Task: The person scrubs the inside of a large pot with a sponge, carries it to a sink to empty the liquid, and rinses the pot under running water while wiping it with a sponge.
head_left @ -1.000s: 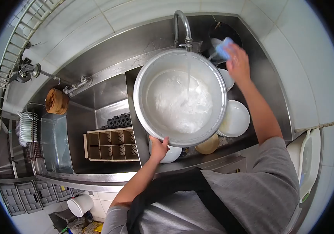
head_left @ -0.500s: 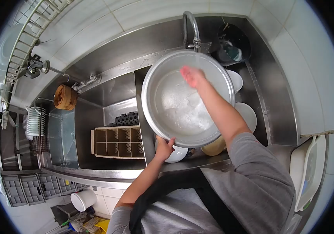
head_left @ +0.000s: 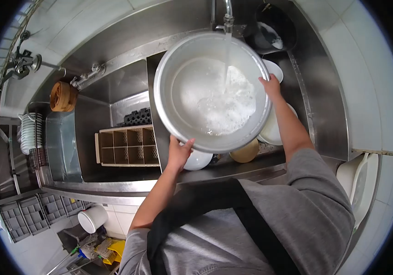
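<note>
A large metal basin is held over the right-hand sink, under the faucet. Water streams from the faucet into it, and bubbly water lies toward its right side. My left hand grips the rim at the near left, thumb on top. On the right side of the rim, my right hand is closed round the edge, its fingertips partly hidden. Beneath the basin, partly covered, are a white bowl, a tan bowl and more white dishes.
A dark pan with suds stands at the back right corner. In the middle sink sits a brown compartment rack. Bamboo steamers and stacked plates are to the left. A grey crate stands at lower left.
My right hand has moved out of the basin's inside to its right rim and closed there. A clear stream of water now shows falling into the basin. The view has shifted slightly.
</note>
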{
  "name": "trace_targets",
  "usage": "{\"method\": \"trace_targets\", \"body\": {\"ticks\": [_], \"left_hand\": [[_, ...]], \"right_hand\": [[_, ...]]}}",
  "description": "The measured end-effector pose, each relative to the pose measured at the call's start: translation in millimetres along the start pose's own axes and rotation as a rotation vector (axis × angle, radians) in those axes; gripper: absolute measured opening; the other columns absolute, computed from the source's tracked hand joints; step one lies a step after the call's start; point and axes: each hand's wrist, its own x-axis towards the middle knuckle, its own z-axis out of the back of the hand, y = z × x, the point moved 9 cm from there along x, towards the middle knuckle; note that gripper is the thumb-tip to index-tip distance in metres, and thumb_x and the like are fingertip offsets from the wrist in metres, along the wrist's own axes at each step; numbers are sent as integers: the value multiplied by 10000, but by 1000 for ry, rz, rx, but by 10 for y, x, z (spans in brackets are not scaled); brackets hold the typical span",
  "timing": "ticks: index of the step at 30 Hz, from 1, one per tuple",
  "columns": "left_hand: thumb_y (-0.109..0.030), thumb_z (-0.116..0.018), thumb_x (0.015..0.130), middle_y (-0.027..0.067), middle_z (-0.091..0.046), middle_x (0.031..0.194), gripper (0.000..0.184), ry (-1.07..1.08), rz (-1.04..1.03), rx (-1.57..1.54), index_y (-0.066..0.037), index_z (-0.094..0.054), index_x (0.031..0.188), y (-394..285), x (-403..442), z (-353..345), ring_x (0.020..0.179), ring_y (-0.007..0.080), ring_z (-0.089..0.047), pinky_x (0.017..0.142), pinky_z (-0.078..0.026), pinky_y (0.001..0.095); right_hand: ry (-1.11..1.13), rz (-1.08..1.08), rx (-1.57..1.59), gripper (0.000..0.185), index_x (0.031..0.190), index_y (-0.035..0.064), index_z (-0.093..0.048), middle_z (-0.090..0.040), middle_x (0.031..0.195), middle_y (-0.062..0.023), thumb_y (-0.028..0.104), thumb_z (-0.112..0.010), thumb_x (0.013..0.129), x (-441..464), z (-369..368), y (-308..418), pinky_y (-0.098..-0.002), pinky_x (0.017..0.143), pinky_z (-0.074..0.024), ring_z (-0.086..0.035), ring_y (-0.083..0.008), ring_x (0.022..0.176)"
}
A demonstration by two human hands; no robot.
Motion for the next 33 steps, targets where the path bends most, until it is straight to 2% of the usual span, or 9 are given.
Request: {"method": "trace_targets", "body": {"ticks": [5,8,12,14,15,16,22,24,33], "left_hand": [[-22,-636,831,94,-573,905,426,61,-84,66,-23,-375,1167,-768,-503,181,583,94,-524,471,-426,219],[-10,-638,825,56,-580,872,395,116,-192,70,-28,-418,1153,-1466,-788,191,576,70,-501,471,-408,204],[-80,-679,816,11,-574,794,370,209,-313,52,-32,-462,1112,-2243,-1009,94,534,35,-460,442,-364,182],[-120,-691,817,3,-566,760,355,238,-380,142,-21,-482,1086,-2576,-1043,-10,516,32,-447,433,-350,180],[-145,-697,817,8,-561,745,358,256,-389,166,-7,-488,1074,-2713,-1062,-85,503,31,-437,430,-346,180],[-157,-667,845,14,-556,739,329,279,-437,217,1,-488,1071,-2871,-1092,-192,497,36,-445,424,-341,179],[-176,-524,935,52,-574,761,213,550,-537,335,25,-513,1004,-3352,-1063,-769,534,67,-477,474,-354,184],[-163,-533,926,56,-584,788,199,532,-476,412,28,-525,983,-3402,-1054,-908,550,69,-470,519,-370,187],[-155,-516,920,54,-559,829,245,643,-391,387,63,-525,1031,-3420,-989,-1410,593,41,-442,555,-361,155]], "right_hand": [[7,-250,239,325,956,5,-593,-608,756,-51,222,-720,750,-463,-79,-200,-301,604,-445,-533,-140,642],[45,-165,580,306,993,-6,-595,-626,810,-65,181,-697,773,-628,-368,-177,-305,607,-454,-553,-138,672],[284,-338,702,372,1086,-26,-571,-637,915,-105,191,-678,804,-1051,-728,34,-308,673,-485,-594,-168,765],[283,-455,669,411,1135,-41,-540,-632,968,-143,211,-654,832,-1331,-935,-28,-340,719,-490,-604,-208,827],[327,-388,553,402,1179,-25,-508,-632,986,-111,219,-595,872,-1414,-1087,-67,-347,729,-488,-601,-219,815],[342,-310,696,420,1166,-43,-527,-639,980,-137,251,-584,871,-1565,-1126,80,-360,749,-486,-606,-233,818],[517,-200,152,429,1066,-56,-602,-653,959,-182,320,-560,863,-1975,-1382,307,-341,769,-484,-626,-218,862],[708,-185,138,539,1154,-19,-569,-609,1060,-261,432,-489,869,-2154,-1361,528,-418,871,-456,-589,-387,986],[877,-73,70,496,1124,-11,-588,-623,1016,-238,412,-480,888,-2496,-1678,487,-414,843,-463,-607,-355,932]]}}
